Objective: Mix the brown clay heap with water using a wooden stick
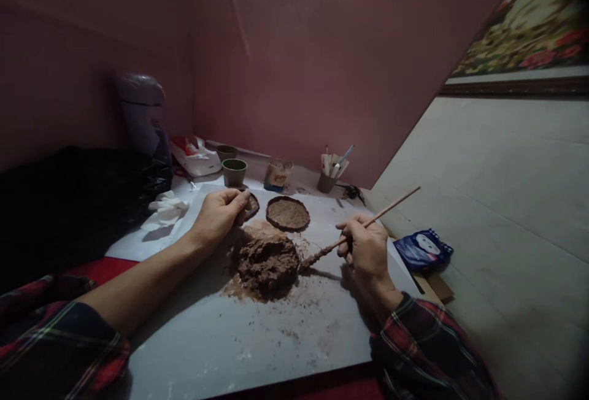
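A mound of wet brown paste [267, 265] lies on the white board [221, 338]. My right hand [363, 243] is closed round a thin wooden stick [391, 205], whose paste-coated lower end points at the mound's right edge. Behind the mound, my left hand [225, 210] pinches the edge of a small round brown-rimmed piece [252, 205], partly hidden by the fingers. Just right of it, a larger round brown disc [288, 213] with a raised dark rim lies flat on the board.
Along the back stand two cups [234, 173], a stained glass jar [277, 175] and a pen holder [327, 181]. White crumpled gloves [165, 210] and a black bag [83, 203] are left; a blue packet [423, 249] is right. Paste crumbs dot the board.
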Motion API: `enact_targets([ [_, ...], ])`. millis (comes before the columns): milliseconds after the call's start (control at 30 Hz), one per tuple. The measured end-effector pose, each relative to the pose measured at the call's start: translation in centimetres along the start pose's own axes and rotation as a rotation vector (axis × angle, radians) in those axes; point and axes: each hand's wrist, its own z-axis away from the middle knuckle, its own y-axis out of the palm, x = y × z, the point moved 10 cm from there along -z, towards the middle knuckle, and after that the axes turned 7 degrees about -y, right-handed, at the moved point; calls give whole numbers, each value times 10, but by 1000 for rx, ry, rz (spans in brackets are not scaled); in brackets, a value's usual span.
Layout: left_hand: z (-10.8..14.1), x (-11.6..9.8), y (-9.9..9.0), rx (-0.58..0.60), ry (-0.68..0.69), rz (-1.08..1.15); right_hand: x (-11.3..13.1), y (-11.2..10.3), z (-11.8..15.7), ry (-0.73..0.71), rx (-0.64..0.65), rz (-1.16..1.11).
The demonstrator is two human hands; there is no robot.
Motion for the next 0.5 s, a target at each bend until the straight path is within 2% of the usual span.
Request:
enact_targets([
  [200, 0, -2, -1, -10, 10, 7, -3, 3, 1, 44, 5, -29],
  [400, 1, -4, 0, -7, -1, -3, -3, -13, -8, -4, -110, -44],
  [500, 2, -3, 0, -9, -13, -4, -1, -15, -8, -29, -119, -25],
])
